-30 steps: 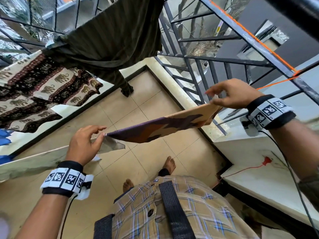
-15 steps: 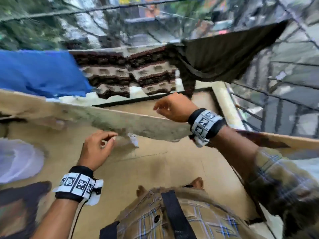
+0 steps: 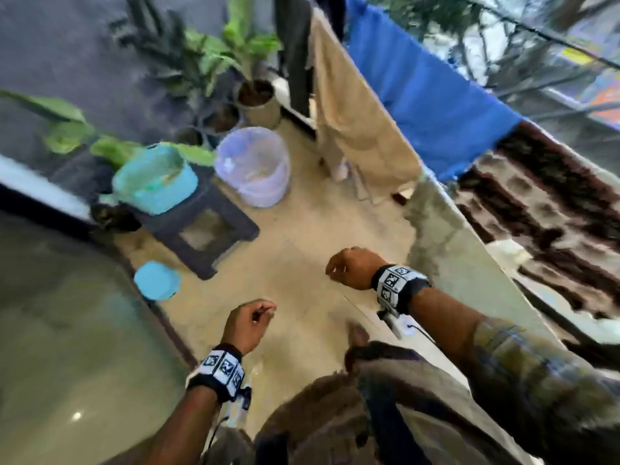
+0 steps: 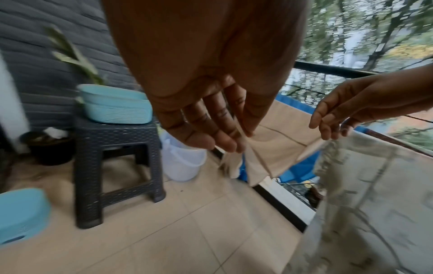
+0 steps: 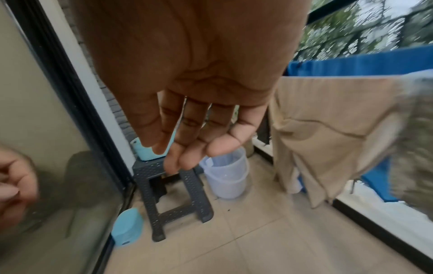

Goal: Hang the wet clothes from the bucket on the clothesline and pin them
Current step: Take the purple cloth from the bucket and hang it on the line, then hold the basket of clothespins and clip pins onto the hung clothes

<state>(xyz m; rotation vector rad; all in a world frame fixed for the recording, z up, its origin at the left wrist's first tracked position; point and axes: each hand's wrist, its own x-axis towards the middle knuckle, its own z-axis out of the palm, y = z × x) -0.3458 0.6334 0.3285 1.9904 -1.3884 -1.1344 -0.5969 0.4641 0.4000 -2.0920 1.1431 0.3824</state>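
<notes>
My left hand (image 3: 250, 322) and right hand (image 3: 347, 268) hang over the tiled floor with fingers loosely curled, and both are empty. The left wrist view shows the left hand (image 4: 211, 133) relaxed and bare; the right wrist view shows the same of the right hand (image 5: 194, 148). The translucent bucket (image 3: 255, 166) stands on the floor ahead, and I see no cloth in it (image 5: 225, 178). On the line to my right hang a beige cloth (image 3: 355, 112), a blue cloth (image 3: 429, 105), a pale grey-green cloth (image 3: 453, 246) and a brown patterned cloth (image 3: 553, 213).
A teal basket (image 3: 154, 179) sits on a dark plastic stool (image 3: 208, 229) left of the bucket. Its teal lid (image 3: 157, 280) lies on the floor by a glass door (image 3: 67, 330). Potted plants (image 3: 255, 95) stand behind, and a railing (image 4: 332, 69) runs along the right.
Both hands have let go of the pale cloth on the line and dropped lower. My view has swung left, from the hung clothes to the bucket and stool.
</notes>
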